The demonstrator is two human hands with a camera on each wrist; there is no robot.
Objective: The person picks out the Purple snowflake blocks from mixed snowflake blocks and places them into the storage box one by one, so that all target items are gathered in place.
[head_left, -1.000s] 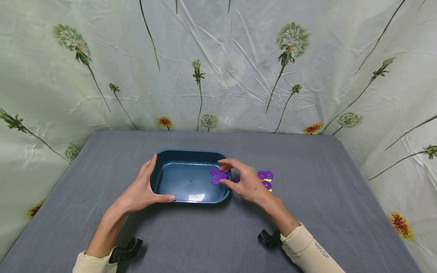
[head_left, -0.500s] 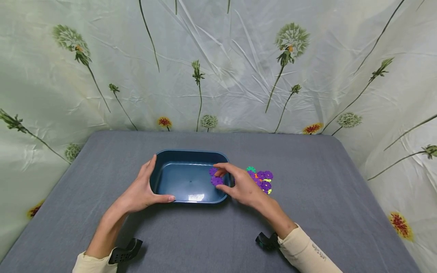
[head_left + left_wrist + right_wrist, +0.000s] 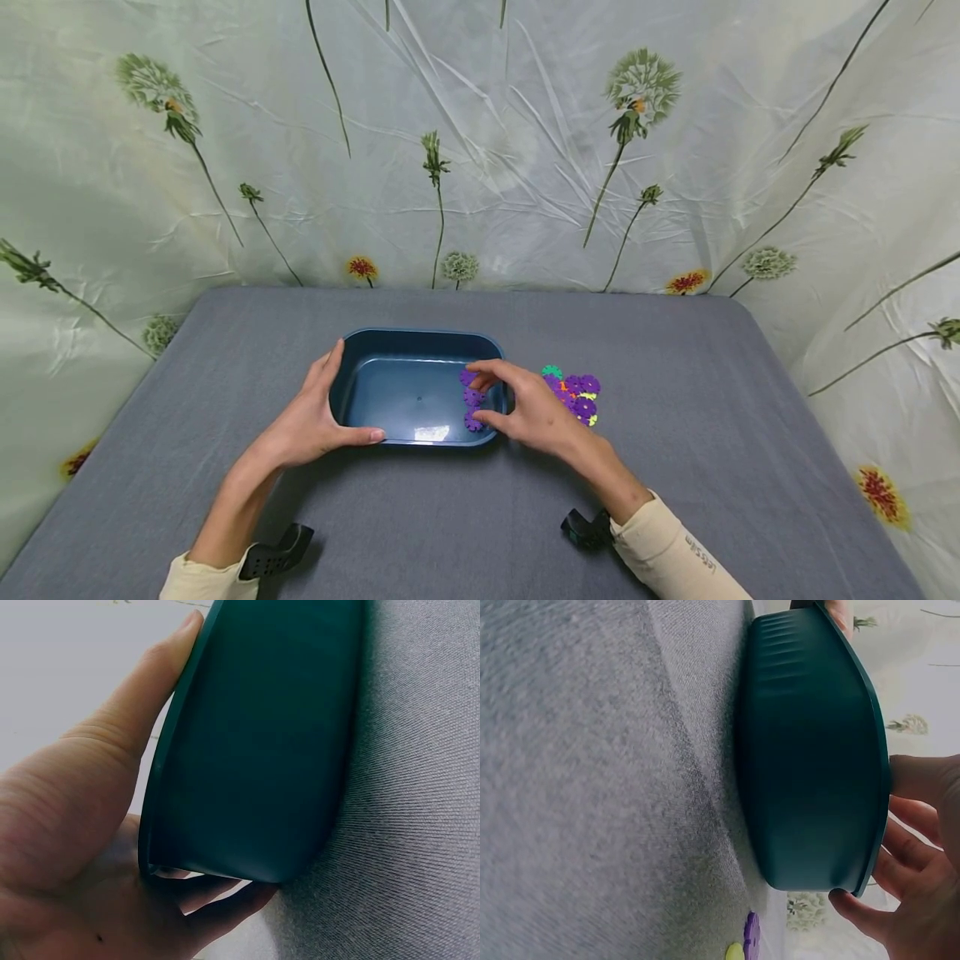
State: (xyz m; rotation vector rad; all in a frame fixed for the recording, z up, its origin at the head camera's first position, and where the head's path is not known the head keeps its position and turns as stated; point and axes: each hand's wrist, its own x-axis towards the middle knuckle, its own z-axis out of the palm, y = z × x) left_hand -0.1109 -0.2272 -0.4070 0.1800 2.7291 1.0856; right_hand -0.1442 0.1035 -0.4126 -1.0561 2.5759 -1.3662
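A dark blue plastic tray (image 3: 416,417) with rounded corners sits on the table. My left hand (image 3: 311,417) grips its left end, thumb over the front rim and fingers along the side. Over the right end hangs my right hand (image 3: 536,408), its thumb and fingers bent loosely and apart, with nothing seen between them. Beneath those fingertips, several purple flower-shaped discs (image 3: 473,420) with notched edges lie in the tray, some partly hidden. The right wrist view shows the right hand (image 3: 922,862) at the tray's rim (image 3: 883,772).
A small pile of notched discs (image 3: 585,407), purple, yellow and orange, lies on the grey cloth right of the tray. A green disc (image 3: 552,372) is at its back edge. A curtain (image 3: 495,167) printed with dandelions hangs behind the table (image 3: 420,525).
My right hand has shifted slightly left and down over the tray, uncovering more of the pile. A purple disc now lies nearer the tray's front. My left hand stays in place.
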